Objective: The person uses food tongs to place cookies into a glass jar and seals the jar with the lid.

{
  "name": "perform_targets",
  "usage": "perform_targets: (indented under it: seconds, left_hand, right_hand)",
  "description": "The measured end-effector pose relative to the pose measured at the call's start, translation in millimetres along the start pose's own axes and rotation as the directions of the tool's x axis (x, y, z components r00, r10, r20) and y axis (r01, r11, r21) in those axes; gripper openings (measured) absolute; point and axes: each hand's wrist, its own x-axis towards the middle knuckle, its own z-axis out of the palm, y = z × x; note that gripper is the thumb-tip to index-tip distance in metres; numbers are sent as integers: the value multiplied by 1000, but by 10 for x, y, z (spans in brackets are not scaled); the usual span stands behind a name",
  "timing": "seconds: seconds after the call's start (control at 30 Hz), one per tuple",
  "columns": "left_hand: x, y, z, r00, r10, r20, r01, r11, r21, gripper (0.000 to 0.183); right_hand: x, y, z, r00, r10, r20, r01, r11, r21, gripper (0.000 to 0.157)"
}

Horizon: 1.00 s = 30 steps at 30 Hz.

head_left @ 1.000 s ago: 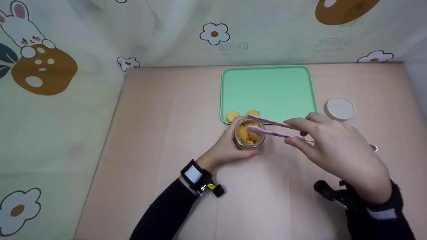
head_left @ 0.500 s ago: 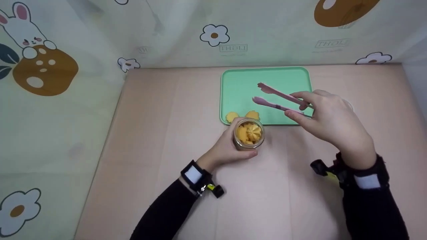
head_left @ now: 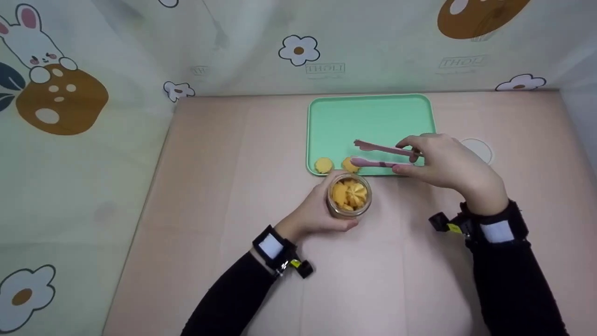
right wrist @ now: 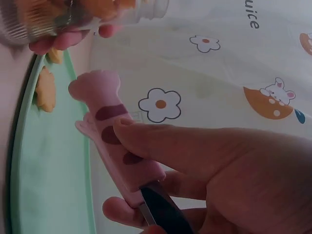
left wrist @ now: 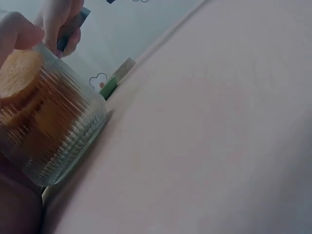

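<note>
My left hand point(head_left: 317, 212) grips a ribbed glass jar point(left wrist: 73, 131) from its left side, mouth up. Yellow cookies point(head_left: 357, 195) fill the jar, one with a swirled top. Pink tongs point(head_left: 382, 148) are pinched between the thumb and fingers of my right hand point(head_left: 459, 168). The tongs' paw-shaped tips stand apart, with nothing between them, over the near part of a green tray point(head_left: 373, 119). Two cookies lie at the tray's near left: a round cookie point(head_left: 323, 165) and another cookie point(head_left: 348, 165), partly covered by the lower tong arm in the head view.
A round white lid point(head_left: 480, 150) lies right of the tray, partly hidden behind my right hand. The pinkish tabletop point(head_left: 233, 163) ends at a patterned curtain point(head_left: 233, 46) at the back and left.
The tongs have come out of the jar mouth, moved up over the tray, then lowered towards its near edge. The jar has shifted slightly nearer to me.
</note>
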Motion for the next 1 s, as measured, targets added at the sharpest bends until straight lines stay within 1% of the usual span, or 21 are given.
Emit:
perform_targets:
  seconds: [0.07,0.17,0.27,0.6,0.7,0.87,1.0]
  left_hand:
    - [-10,5,-4,1000,-2,17,2,1000,-2,92]
    - [-18,5,-7,1000,-5,23,5,1000,-5,93]
    - [-19,2,-4,1000,-13,28,13,1000,-9,93]
    - [-5,-2,6,999,-17,30,17,1000,-23,93]
    - [-7,-2,2,999,-16,28,16,1000,-15,93]
    - [-13,10,-2,1000,-13,19,13,1000,-5,92]
    - [-16,17,0,1000,-11,19,11,1000,-3,92]
  right_hand:
    - [34,11,36,1000,-19,24,18,1000,9,47]
    - [76,14,87,998,-32,56,31,999,20,46]
    - [101,13,126,997,-35,68,34,999,23,45]
    - [108,39,148,997,-41,69,41,999,6,42]
    - [122,58,162,996,-57,67,56,998,9,41]
    - [148,95,189,995,-88,44,87,996,27,34]
    - [164,113,196,995,-94,31,93,995,35,30]
